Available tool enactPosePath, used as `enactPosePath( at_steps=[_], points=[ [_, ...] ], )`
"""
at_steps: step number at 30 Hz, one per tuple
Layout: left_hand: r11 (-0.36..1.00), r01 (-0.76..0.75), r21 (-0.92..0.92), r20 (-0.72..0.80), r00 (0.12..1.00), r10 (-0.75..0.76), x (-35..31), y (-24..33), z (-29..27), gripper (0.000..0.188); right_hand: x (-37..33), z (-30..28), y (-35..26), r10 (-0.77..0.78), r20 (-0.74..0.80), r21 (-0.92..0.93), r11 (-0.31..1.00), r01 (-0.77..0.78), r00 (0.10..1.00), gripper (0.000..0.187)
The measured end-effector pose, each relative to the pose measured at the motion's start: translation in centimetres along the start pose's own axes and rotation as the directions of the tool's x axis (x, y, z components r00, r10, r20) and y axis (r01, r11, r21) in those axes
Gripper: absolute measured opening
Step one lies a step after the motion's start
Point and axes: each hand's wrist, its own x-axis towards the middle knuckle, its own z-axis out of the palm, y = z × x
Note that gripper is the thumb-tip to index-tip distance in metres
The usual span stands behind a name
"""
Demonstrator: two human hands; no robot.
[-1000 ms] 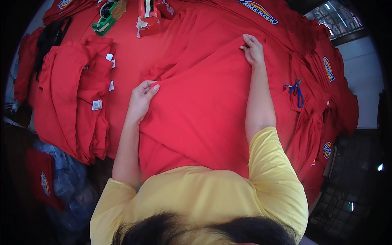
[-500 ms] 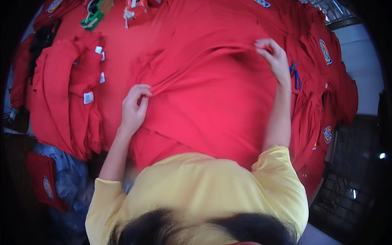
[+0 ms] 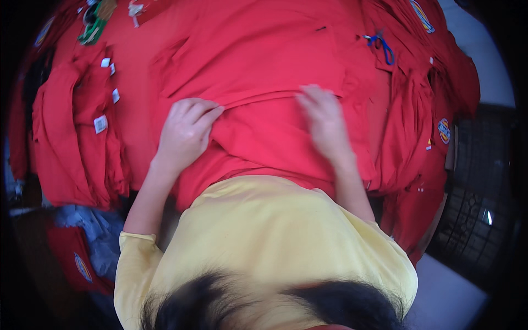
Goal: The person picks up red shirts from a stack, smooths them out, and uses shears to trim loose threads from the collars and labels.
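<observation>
A red garment point(image 3: 253, 63) lies spread over the work surface in front of me, with a raised fold running across its near part. My left hand point(image 3: 184, 132) is closed, its thumb and fingers pinching the edge of that fold at the left. At the right end of the same fold, my right hand point(image 3: 324, 124) is over the cloth. Its fingers are smeared by motion, so I cannot make out whether they hold the edge. Blue-handled scissors point(image 3: 385, 48) lie on red cloth beyond my right hand.
At the left is a pile of red garments point(image 3: 60, 132) with white tags. More red garments point(image 3: 410, 110) drape over the right side. A green tape dispenser point(image 3: 93, 30) stands at the far left. Bluish plastic point(image 3: 104, 236) shows low on the left.
The raised cloth has come down and lies flatter. My right hand has moved nearer to me and leftward, closer to the left hand. My left hand has shifted slightly right, still pinching the edge.
</observation>
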Motion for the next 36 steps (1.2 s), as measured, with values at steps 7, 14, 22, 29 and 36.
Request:
enactPosePath(
  at_steps=[7,14,22,29,36],
  points=[
    [0.998,0.061,-0.032,0.466,0.884,-0.039,5.6,1.4,1.3,0.023,0.4,2.4,-2.4,0.071,0.157,0.128,0.988,-0.091,0.985,0.036],
    [0.975,-0.220,-0.035,0.298,0.929,0.220,12.2,4.8,9.7,0.041,-1.1,-1.7,4.1,0.402,-0.109,0.227,0.901,-0.371,0.909,0.020],
    [0.867,-0.091,-0.489,-0.155,0.988,0.016,18.5,8.3,17.8,0.027,7.2,-5.2,9.3,0.340,-0.080,0.327,0.897,-0.298,0.937,0.042],
    [0.028,0.059,-0.998,0.039,0.878,-0.478,19.3,-0.9,8.2,0.022,12.0,-2.3,11.2,0.244,0.207,0.207,0.936,-0.286,0.948,0.032],
    [-0.002,0.346,-0.938,0.308,0.833,-0.459,16.8,-6.6,3.0,0.025,13.7,-2.4,10.4,0.278,0.237,0.490,0.793,-0.361,0.931,0.024]
  ],
)
